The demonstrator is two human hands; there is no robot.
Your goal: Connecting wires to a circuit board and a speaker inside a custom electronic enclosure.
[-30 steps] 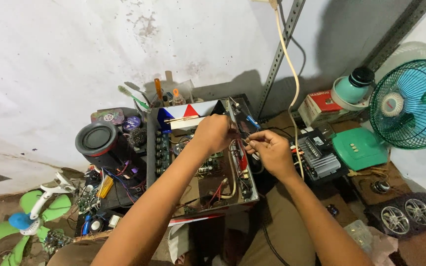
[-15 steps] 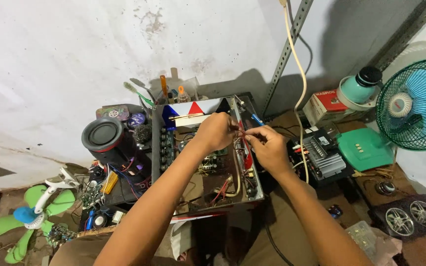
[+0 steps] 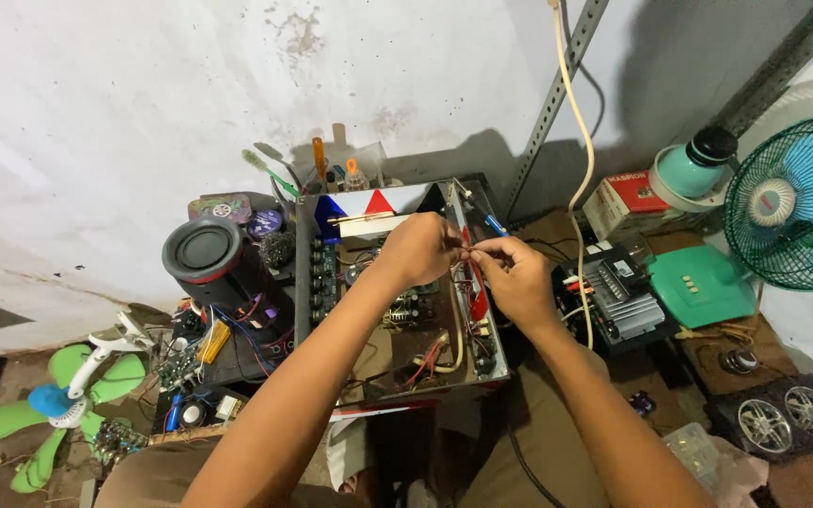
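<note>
- Wires (image 3: 470, 252) at the far right edge of the open amplifier chassis (image 3: 397, 367) are pinched between both hands.
- Left hand (image 3: 422, 246) and right hand (image 3: 517, 275) fingertips are closed on them, apparently joining; steady, fine handling suits this.

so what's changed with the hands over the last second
Little. The left hand and right hand stayed over the open amplifier chassis; their fingertips have drawn closer, now meeting on something thin above its right edge, too small to tell. Nothing was visibly let go. The speaker, teal fan and green fan stayed put; only the camera shifted slightly.
</note>
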